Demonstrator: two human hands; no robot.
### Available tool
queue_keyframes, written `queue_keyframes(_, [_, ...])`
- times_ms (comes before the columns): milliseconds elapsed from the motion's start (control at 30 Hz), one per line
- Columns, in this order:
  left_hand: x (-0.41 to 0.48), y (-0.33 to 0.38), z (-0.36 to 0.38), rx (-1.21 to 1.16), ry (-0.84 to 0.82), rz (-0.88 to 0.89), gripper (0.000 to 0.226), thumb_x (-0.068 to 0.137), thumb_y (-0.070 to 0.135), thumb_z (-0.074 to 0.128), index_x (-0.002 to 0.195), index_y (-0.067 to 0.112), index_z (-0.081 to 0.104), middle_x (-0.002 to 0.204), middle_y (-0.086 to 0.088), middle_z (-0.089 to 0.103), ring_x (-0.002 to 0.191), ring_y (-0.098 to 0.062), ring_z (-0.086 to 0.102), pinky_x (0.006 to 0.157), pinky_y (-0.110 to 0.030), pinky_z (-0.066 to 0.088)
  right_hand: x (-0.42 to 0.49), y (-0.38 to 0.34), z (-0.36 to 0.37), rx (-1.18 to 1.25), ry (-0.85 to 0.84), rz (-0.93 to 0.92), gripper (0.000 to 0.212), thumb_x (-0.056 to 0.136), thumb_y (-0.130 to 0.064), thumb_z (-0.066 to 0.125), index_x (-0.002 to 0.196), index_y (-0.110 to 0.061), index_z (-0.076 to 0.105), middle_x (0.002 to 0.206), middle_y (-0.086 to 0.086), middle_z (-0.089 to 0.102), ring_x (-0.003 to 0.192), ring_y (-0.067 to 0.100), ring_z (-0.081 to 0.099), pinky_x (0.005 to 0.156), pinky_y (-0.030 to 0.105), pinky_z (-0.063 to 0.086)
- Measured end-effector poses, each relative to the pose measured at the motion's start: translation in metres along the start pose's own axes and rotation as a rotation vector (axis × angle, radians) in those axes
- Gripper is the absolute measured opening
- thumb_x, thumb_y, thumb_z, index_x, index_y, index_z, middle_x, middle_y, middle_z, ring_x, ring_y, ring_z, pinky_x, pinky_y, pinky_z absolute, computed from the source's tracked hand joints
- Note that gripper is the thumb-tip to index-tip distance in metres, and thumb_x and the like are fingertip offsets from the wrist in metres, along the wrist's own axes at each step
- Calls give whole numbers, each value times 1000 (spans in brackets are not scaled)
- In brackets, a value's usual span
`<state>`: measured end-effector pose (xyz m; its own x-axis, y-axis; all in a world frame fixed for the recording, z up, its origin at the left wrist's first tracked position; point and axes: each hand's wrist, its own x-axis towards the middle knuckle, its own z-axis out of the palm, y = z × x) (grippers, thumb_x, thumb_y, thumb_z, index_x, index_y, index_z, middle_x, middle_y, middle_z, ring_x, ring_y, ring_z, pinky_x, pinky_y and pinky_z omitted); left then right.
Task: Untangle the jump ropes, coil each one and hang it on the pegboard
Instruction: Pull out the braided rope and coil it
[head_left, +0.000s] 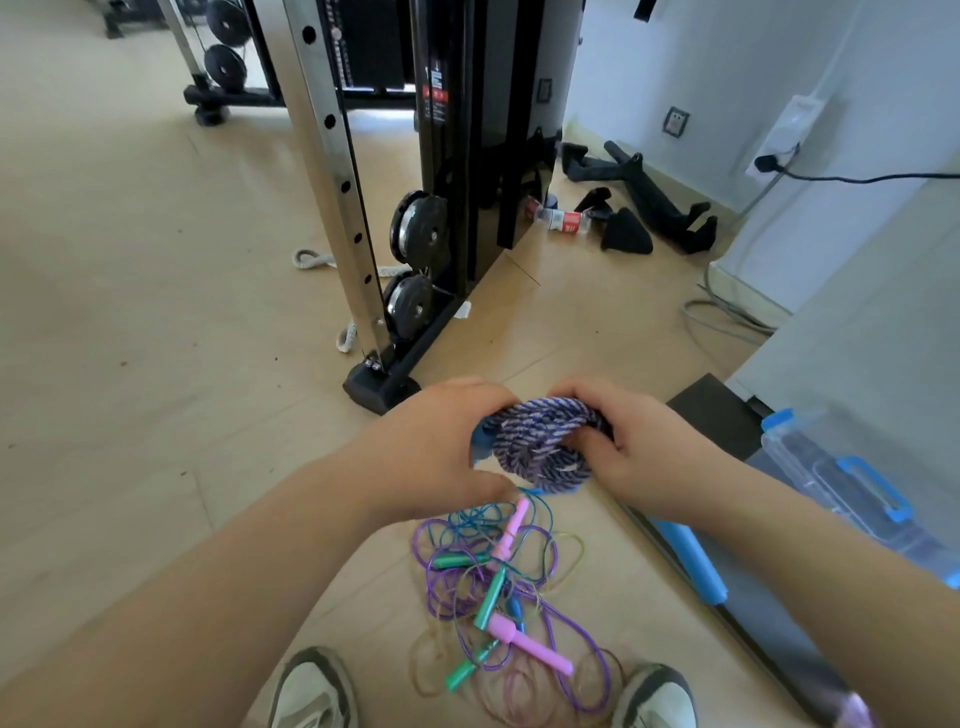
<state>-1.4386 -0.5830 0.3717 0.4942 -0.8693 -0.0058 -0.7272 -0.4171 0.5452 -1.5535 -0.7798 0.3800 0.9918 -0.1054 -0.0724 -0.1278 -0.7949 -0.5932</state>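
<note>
Two shoes (311, 691) are standing at the near edge, and between them a tangle of thin ropes (519, 571) is lying on the pale floor (156, 364): glossy purple, blue and yellowish cords looping round smooth pink handles (524, 642) and green handles (489, 597). Just beyond and above it, both hands are holding a braided rope (540, 441), thick, purple-and-white, wound into a tight round coil. The left hand (441, 447) is curling its fingers over the coil's left side, where a blue piece, probably a handle, is peeking out. The right hand (634, 441) is gripping the right side, thumb pressing toward the middle.

The stiff braid is likely wanting to spring open, so a slackening grip could be letting the turns unwind and drop into the tangle underneath, knotting things afresh. A shifting foot could also be trapping the slippery cords. A clear plastic box (852, 483) with blue clips is sitting to the right. No pegboard is showing.
</note>
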Motion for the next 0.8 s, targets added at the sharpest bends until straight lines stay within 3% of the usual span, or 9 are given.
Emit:
queue_keyframes(67, [0,-13,1,54,-70,-29,41,80,20,78,118,25,63,95,17,48,94,0,53,72,-12,34,3,3,-2,1,25,12,33,96,-8,51,112,-36,59,93,-14,69,88,4,62,79,22,49])
queue_keyframes(167, [1,-26,-1,97,4,-105,35,88,19,74,122,24,66,108,8,54,106,-17,57,89,-29,42,8,4,-7,60,-8,57,32,99,-8,50,109,-36,57,89,-20,64,84,-8,59,69,6,41])
queue_keyframes(233, [1,-30,-7,58,107,-165,35,93,19,69,126,31,66,106,10,59,100,-11,58,89,-30,44,7,1,-4,24,-145,62,22,101,-13,49,109,-33,56,86,-17,62,80,-6,58,69,10,43])
queue_keyframes(300, [2,-31,-11,-8,209,-218,35,97,24,66,130,37,64,85,21,58,81,5,56,75,-22,41,5,-4,2,-24,-257,55,12,104,-18,47,106,-29,53,85,-12,59,79,2,56,75,25,48])
queue_keyframes(367, [4,-28,-12,-200,271,-244,38,97,27,67,134,36,62,81,24,61,75,6,60,73,-18,48,5,-9,8,-39,-277,55,10,105,-21,45,98,-27,48,84,-8,58,78,10,55,74,31,46])
queue_keyframes(467, [7,-19,-13,-584,286,-325,31,100,22,64,130,28,61,93,4,73,76,-12,69,65,-27,60,9,-16,12,10,-210,52,10,105,-20,44,98,-26,48,80,-10,56,70,1,56,60,17,40])
queue_keyframes(567, [9,-8,-12,-751,311,-367,22,104,18,57,125,21,62,92,-4,73,63,-8,68,58,-22,57,11,-25,14,116,-151,53,10,106,-19,44,102,-26,49,75,-11,53,61,-6,54,55,10,40])
queue_keyframes(633, [11,-4,-11,-859,350,-427,21,106,16,54,126,19,59,90,-8,71,54,-9,68,53,-20,56,11,-30,16,106,-146,29,6,107,-21,44,103,-24,48,80,-9,54,67,0,53,59,13,41])
queue_keyframes(800, [15,-4,-8,-825,409,-513,20,107,20,49,122,26,60,97,-11,70,58,-9,68,58,-22,59,15,-36,20,80,-150,14,5,107,-22,42,106,-21,47,84,-2,57,72,8,51,63,16,40])
